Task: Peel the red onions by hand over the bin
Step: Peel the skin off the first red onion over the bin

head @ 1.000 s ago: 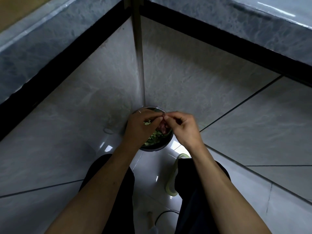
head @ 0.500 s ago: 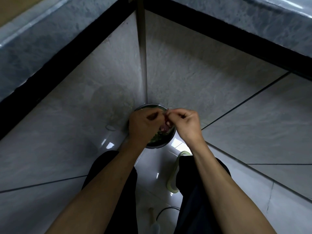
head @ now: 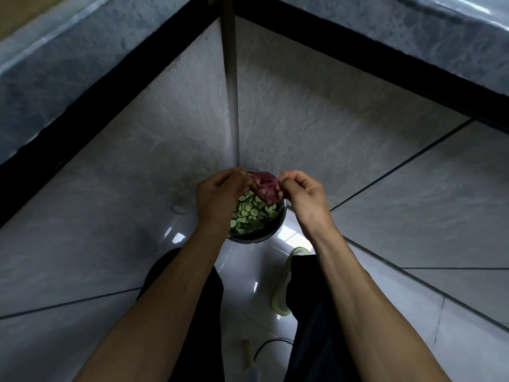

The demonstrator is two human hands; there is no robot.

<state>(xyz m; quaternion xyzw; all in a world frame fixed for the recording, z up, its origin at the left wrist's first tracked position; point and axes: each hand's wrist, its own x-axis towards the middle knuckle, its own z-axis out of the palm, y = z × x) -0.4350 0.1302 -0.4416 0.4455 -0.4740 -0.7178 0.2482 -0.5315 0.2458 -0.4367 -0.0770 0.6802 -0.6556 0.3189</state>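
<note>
A round dark bin (head: 271,234) stands on the floor in the corner, filled with green and white vegetable scraps. Above it my left hand (head: 219,197) curls round a red onion, which its fingers mostly hide. My right hand (head: 301,197) pinches a wide purple sheet of onion skin (head: 265,188) that stretches between the two hands over the bin.
Grey tiled walls meet in a corner right behind the bin. A marble counter with a black edge overhangs at left and right. A pale green slipper (head: 283,282) and my dark trouser legs are below, and a thin cable (head: 264,347) lies on the white floor.
My hands have moved apart. A broad piece of purple skin now shows between them, where before my fingertips were close together and hid it.
</note>
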